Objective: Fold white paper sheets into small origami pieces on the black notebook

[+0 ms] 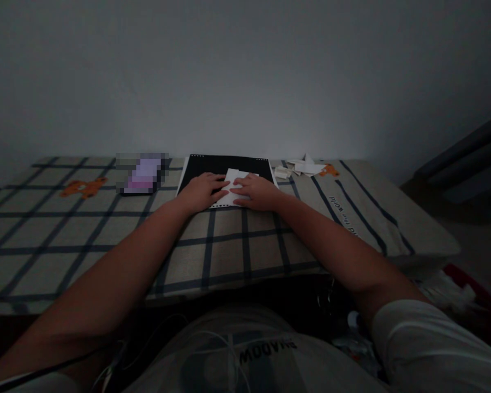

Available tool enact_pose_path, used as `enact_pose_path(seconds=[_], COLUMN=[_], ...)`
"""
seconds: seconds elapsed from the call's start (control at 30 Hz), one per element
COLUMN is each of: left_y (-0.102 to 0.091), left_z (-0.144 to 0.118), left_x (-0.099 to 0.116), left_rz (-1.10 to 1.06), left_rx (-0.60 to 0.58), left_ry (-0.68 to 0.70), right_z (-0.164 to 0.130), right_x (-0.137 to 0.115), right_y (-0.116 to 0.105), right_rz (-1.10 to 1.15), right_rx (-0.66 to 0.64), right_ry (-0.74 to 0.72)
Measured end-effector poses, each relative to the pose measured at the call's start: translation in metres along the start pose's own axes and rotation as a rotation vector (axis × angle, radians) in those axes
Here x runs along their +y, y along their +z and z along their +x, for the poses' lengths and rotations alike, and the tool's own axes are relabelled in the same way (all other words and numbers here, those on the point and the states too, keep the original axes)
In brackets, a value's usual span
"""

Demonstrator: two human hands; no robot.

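Where checked cloth (213, 240) ends, grey wall (245, 71).

Very dim shot, underexposed overall. Brightest patch is the wall (245, 82) just above the table's far edge, fading to dark at the corners (vignette). Light seems to fall from above/front; white paper (235, 183) is the only near-bright spot, no glare. Foreground nearly black, grainy, soft. Wide-angle stretch at edges: forearms bow outward. One blurred pixelated patch (142, 173) at left-centre.
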State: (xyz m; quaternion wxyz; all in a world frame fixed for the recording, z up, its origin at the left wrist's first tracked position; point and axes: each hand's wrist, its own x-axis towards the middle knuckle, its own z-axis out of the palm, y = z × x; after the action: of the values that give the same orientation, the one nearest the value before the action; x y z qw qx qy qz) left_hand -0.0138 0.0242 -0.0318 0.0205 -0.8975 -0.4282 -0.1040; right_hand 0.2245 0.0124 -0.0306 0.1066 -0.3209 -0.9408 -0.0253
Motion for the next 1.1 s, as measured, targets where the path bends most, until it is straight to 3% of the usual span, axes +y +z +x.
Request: enact_pose_path(seconds=[0.17,0.4,0.63,1.1], left_y=[0.004,-0.001,-0.001,-0.003], left_z=[0.001,-0.002,0.001,-0.002], left_x=[-0.004,-0.006,-0.006,-0.013], left_rz=[-0.031,-0.087,-0.075,-0.082], left_rx=[0.01,0.192,0.061,0.095], left_ry=[-0.076,-0.003,0.093,0.066], right_z=[-0.003,-0.005,-0.007,-0.009], right_x=[0.009,0.012,0.011,0.016], right_y=[0.001,0.005,0.003,0.0], right_rz=[0.123,0.171,0.085,0.135], right_rx=[0.042,0.042,0.016,0.029], right_ry=[-0.004,-0.016,0.046,0.013])
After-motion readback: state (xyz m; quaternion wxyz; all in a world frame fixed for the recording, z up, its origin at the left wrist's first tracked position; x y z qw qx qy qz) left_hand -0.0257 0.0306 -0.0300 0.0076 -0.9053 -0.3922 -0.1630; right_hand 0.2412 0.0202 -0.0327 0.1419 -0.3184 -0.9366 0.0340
